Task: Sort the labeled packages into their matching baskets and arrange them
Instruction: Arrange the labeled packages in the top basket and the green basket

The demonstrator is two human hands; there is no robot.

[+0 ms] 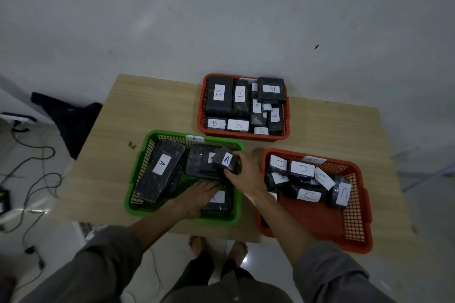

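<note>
Green mesh basket holds black wrapped A packages; right hand fingers pinch a small A package, left hand fingers lie straight, pressing another.

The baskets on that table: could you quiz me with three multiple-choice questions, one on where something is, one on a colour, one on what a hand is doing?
1. Where does the basket of B packages sit?
A. far side of the table
B. on the floor
C. inside the green basket

2. What colour is the basket labelled A?
A. orange
B. green
C. blue

3. What is the right hand doing?
A. hanging idle
B. pressing flat on the table
C. gripping an A package

Answers:
1 A, the B basket stands nearest the wall.
2 B, the A basket has green mesh walls.
3 C, the right hand has its fingers curled round the A package.
</note>
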